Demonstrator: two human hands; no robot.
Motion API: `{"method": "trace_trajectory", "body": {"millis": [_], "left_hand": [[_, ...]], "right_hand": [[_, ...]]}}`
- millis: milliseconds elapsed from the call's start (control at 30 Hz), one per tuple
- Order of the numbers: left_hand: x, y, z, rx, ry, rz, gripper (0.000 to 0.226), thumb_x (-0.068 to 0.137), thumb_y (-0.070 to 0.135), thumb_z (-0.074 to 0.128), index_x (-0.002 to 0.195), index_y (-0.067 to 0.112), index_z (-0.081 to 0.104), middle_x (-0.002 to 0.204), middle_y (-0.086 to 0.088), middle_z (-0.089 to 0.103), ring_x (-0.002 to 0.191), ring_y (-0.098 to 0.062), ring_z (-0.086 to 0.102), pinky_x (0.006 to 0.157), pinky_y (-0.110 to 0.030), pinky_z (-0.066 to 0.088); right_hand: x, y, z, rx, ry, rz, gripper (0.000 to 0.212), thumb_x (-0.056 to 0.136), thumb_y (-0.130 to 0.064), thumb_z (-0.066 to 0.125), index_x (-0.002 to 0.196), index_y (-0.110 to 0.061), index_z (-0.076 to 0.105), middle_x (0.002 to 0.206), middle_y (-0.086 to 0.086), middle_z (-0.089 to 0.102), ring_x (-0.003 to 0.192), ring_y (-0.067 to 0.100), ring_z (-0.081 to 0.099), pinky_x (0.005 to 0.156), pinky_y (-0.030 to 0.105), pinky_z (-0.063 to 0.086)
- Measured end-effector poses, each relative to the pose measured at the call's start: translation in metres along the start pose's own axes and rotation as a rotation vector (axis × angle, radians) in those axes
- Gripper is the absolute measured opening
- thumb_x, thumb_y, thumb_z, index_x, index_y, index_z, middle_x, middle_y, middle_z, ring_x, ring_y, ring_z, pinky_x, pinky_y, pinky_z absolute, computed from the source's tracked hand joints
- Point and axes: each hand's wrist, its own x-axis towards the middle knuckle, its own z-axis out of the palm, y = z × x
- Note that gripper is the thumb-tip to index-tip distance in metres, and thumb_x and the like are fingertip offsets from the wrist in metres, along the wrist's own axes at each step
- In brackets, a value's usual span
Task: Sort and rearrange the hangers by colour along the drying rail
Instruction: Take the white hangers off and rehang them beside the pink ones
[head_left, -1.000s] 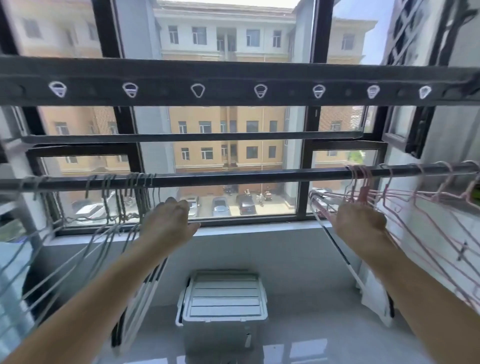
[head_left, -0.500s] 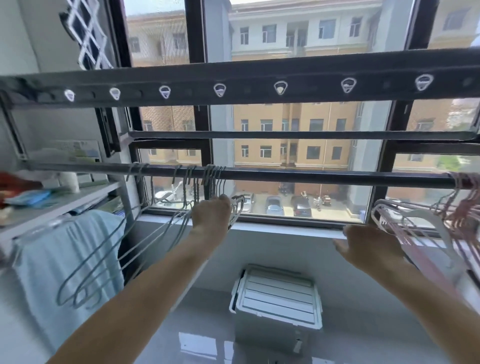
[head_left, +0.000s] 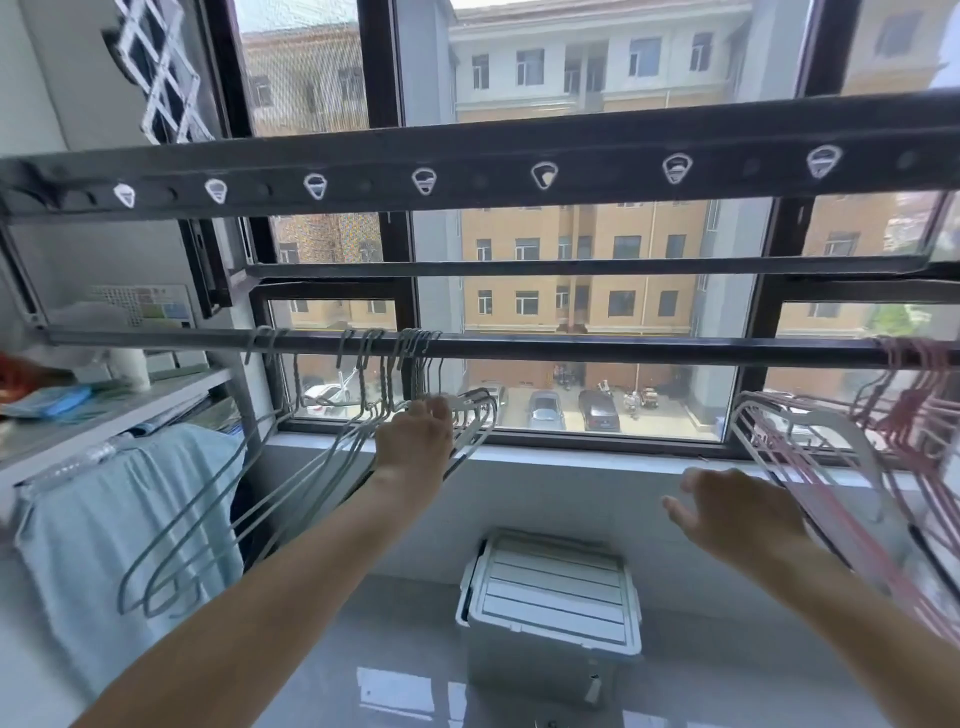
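Observation:
A dark drying rail (head_left: 597, 347) runs across the window. Several grey-green hangers (head_left: 218, 512) hang in a bunch on its left part. Pink hangers (head_left: 914, 415) hang at the far right, with a white hanger (head_left: 852, 441) among them. My left hand (head_left: 415, 441) reaches up into the grey-green bunch just below the hooks, its fingers among the wires; the grip is hidden from view. My right hand (head_left: 737, 514) hovers with spread fingers below the rail, left of the pink hangers, holding nothing.
A wide upper bar (head_left: 519, 156) with white hook holes crosses above the rail. A shelf (head_left: 119, 405) with clutter and a pale blue towel (head_left: 119, 525) sit at left. A white lidded storage box (head_left: 550, 597) stands on the floor below the window sill.
The view has swung left. My right hand came off the pink hangers and dropped, open. My left hand rose into the grey-green bunch.

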Motion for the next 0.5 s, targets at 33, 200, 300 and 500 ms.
{"method": "trace_trajectory", "body": {"millis": [33,200,300,500], "left_hand": [[-0.001,0.001,-0.003,-0.007,0.017,0.012,0.060,0.082,0.010,0.060,0.130,0.000,0.026,0.114,-0.015,0.055,0.092,-0.026,0.063,0.058,-0.031,0.047],[0.009,0.008,-0.027,-0.099,0.067,0.077,0.043,0.081,0.001,0.059,0.121,0.004,0.042,0.098,-0.011,0.060,0.081,-0.026,0.064,0.057,-0.030,0.048],[0.031,0.017,-0.045,-0.136,0.098,0.084,0.032,0.082,-0.001,0.057,0.113,0.006,0.054,0.084,-0.005,0.055,0.072,-0.021,0.057,0.051,-0.028,0.042],[0.034,0.055,-0.044,-0.253,-0.011,0.233,0.032,0.082,-0.008,0.046,0.109,0.006,0.055,0.095,-0.007,0.060,0.086,-0.026,0.060,0.059,-0.033,0.042]], "right_hand": [[0.000,0.000,0.001,-0.003,-0.006,0.003,0.040,0.091,-0.052,0.044,0.107,-0.020,0.060,0.098,0.001,0.069,0.092,0.022,0.066,0.071,0.028,0.045],[-0.001,-0.007,0.007,-0.013,-0.012,-0.025,0.039,0.091,-0.051,0.043,0.103,-0.019,0.063,0.095,0.001,0.070,0.090,0.021,0.066,0.066,0.026,0.044],[-0.005,-0.012,0.010,0.005,-0.024,-0.058,0.038,0.092,-0.050,0.043,0.103,-0.018,0.061,0.094,0.001,0.069,0.089,0.021,0.066,0.068,0.028,0.049],[-0.016,-0.009,0.014,-0.013,-0.039,-0.044,0.037,0.092,-0.051,0.043,0.100,-0.017,0.057,0.095,0.001,0.068,0.089,0.021,0.066,0.063,0.027,0.043]]}}
